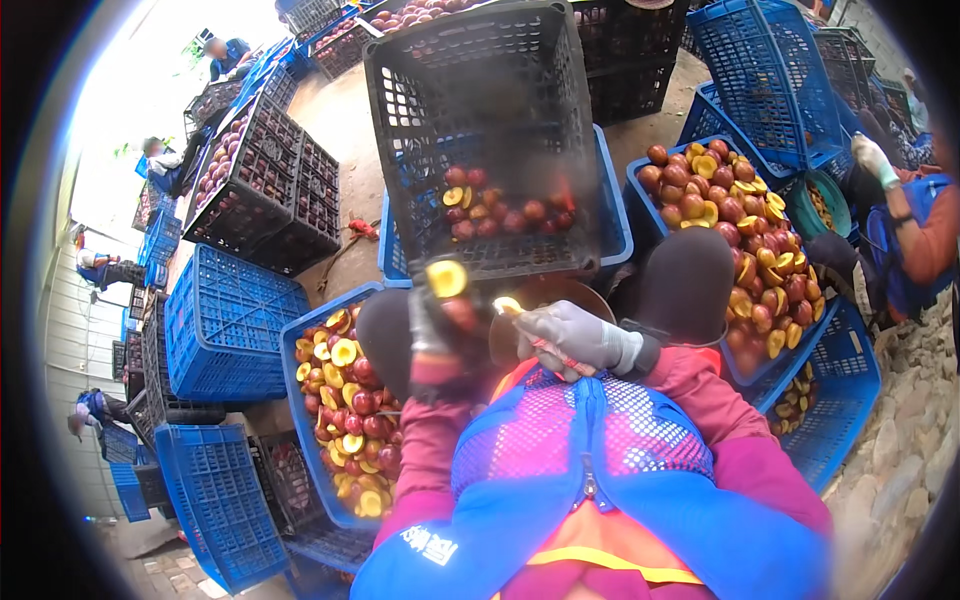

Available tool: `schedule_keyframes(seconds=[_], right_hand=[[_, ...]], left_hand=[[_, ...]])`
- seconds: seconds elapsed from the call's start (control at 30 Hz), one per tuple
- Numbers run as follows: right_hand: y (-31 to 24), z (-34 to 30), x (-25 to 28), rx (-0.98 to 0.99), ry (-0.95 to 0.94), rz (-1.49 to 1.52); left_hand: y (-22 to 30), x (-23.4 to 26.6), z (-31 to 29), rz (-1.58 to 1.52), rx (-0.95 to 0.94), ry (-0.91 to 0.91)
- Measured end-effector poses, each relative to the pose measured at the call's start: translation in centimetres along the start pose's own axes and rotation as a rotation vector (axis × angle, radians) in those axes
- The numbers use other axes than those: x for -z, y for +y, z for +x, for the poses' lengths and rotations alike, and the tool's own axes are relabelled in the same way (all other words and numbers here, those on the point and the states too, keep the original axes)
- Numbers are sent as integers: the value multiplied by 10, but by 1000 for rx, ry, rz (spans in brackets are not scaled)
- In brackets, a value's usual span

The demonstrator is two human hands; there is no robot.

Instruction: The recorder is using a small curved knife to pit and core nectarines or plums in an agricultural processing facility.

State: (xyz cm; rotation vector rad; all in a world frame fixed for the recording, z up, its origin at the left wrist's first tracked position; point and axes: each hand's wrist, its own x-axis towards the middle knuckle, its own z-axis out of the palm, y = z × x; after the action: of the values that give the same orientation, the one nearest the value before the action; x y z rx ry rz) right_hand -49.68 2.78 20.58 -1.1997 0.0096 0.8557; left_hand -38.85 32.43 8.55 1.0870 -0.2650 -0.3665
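My right hand [575, 340], in a grey glove, is closed in front of my chest. A yellow-fleshed plum piece [508, 305] shows at its fingertips, and a thin red strip crosses the fingers; what that strip belongs to is unclear. Smeared by motion, my gloved left hand [430, 335] is beside my left knee. A cut plum half [447, 278] with yellow flesh shows at its fingers, with a blurred reddish shape beneath. Ahead, a tilted black crate [480, 60] holds whole and cut plums [500, 215]. Behind my hands sits a round brown container [540, 292].
Blue crates of halved plums stand at my left [300, 400] and right [632, 190]. Stacked black crates [270, 190] and blue crates [230, 310] line the left side. A co-worker's gloved hand [875, 160] is at right, near a green basin [840, 195].
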Motion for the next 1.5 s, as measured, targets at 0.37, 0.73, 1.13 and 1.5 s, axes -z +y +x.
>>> schedule_keyframes(seconds=[0.37,0.73,1.13,1.5], right_hand=[[35,32,50,276,265,-1275],[64,77,120,-39,160,-1329],[28,80,131,-11,297,-1159],[-17,79,104,631,806,-767]], left_hand=[[182,53,-64,2019,446,565],[-46,-18,336,1710,350,-277],[-143,25,374,2052,483,-365],[-33,-68,217,-528,387,121]])
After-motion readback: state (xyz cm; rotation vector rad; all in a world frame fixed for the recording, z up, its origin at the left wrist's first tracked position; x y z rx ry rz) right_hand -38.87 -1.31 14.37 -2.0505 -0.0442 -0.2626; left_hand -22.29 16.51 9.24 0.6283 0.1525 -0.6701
